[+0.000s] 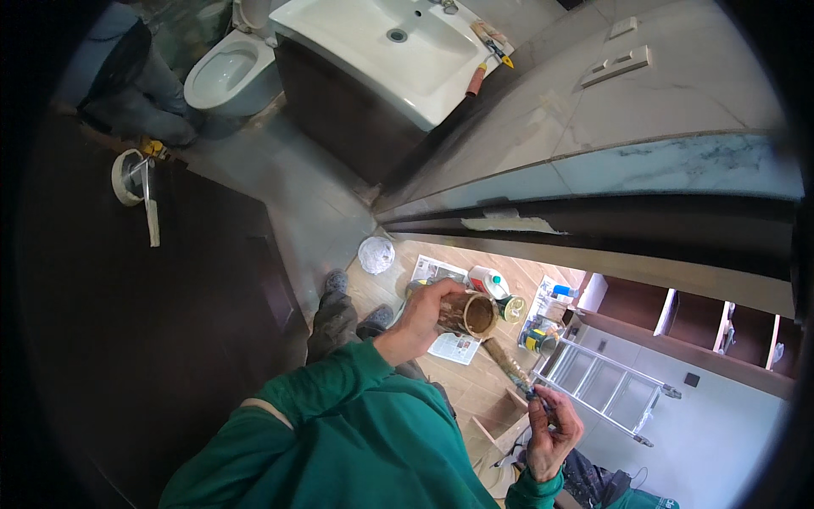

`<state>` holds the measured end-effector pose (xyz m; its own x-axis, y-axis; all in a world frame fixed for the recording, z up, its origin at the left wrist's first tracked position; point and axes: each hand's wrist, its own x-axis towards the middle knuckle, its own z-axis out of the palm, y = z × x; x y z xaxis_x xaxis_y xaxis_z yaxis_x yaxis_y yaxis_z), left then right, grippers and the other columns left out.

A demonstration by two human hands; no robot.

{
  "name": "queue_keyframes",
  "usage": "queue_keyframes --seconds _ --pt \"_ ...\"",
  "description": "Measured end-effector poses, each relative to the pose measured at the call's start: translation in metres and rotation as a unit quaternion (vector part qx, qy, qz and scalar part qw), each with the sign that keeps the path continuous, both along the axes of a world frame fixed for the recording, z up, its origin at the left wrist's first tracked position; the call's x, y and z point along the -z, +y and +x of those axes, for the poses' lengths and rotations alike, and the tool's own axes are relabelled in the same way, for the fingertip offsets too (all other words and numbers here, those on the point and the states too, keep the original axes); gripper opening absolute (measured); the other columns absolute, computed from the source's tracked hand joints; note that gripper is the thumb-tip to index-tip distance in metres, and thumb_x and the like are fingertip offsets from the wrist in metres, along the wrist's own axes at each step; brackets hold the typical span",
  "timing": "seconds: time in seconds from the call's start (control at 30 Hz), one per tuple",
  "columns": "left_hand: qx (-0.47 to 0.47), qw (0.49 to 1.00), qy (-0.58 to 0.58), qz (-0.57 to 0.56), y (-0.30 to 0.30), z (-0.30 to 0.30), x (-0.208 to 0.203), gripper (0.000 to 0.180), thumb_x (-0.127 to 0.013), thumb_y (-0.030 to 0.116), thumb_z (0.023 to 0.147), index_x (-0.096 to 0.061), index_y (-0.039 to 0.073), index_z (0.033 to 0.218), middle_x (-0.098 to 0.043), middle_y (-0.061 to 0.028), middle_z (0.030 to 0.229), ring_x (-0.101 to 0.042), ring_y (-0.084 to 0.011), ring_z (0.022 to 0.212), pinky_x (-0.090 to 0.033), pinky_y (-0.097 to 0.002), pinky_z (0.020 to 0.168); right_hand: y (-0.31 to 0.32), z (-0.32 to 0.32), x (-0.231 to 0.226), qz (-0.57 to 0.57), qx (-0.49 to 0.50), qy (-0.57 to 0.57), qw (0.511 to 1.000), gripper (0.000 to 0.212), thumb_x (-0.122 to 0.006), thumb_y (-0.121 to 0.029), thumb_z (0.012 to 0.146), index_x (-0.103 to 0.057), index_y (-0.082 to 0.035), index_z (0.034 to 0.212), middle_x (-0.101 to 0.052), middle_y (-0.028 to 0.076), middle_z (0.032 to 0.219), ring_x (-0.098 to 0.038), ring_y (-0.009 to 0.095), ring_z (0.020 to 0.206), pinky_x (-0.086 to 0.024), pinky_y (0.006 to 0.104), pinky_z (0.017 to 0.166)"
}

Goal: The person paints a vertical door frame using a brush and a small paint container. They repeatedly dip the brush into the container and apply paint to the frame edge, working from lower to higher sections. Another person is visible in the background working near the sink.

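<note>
My left hand (419,324) is wrapped round a brown-smeared can (462,314), tipped so that its open mouth faces right and shows a brown inside. From my right hand (553,428), fingers pinched on its end, a brown-stained paintbrush (509,365) points up and left. The brush's far end lies just below the can's mouth; whether they touch I cannot tell. Both green sleeves come up from the lower edge. Beyond the can, a white bottle (487,280) and an open tin (512,309) stand on the floor near spread newspaper (455,348).
A dark door (170,322) fills the left, with masking tape (129,178) at its edge. Ahead are a toilet (225,76) and a washbasin (373,51). A ladder (606,386) and shelf unit (704,318) occupy the right. People's legs show upper left (140,85) and lower right (593,479).
</note>
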<state>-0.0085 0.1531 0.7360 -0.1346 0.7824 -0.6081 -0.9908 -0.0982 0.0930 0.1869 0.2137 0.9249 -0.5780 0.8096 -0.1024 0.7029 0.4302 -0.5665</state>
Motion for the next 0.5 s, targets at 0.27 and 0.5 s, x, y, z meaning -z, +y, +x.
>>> queue_keyframes --seconds 0.27,0.5 --pt "-0.030 0.999 0.014 -0.002 -0.011 -0.040 -0.016 0.020 -0.060 0.023 0.091 -0.068 0.005 0.095 -0.071 -0.0065 0.093 -0.068 -0.0181 0.085 -0.054 -0.0337 0.078 -0.008 0.006 0.040 -0.363 0.248 0.302 0.846 0.034 -0.065 -0.018 0.087 -0.066 0.010 0.106 -0.065 0.012 0.079 -0.052 0.014 0.063 -0.040 0.0250 0.058" --pt "-0.046 0.990 0.132 -0.014 -0.030 -0.074 -0.056 0.034 -0.045 0.032 0.099 -0.064 0.005 0.095 -0.067 -0.0120 0.086 -0.064 -0.0274 0.077 -0.052 -0.0418 0.066 -0.025 -0.009 0.072 -0.408 0.181 0.464 0.765 0.026 -0.061 -0.007 0.096 -0.059 0.002 0.120 -0.068 0.017 0.097 -0.067 0.025 0.084 -0.051 0.0336 0.076"
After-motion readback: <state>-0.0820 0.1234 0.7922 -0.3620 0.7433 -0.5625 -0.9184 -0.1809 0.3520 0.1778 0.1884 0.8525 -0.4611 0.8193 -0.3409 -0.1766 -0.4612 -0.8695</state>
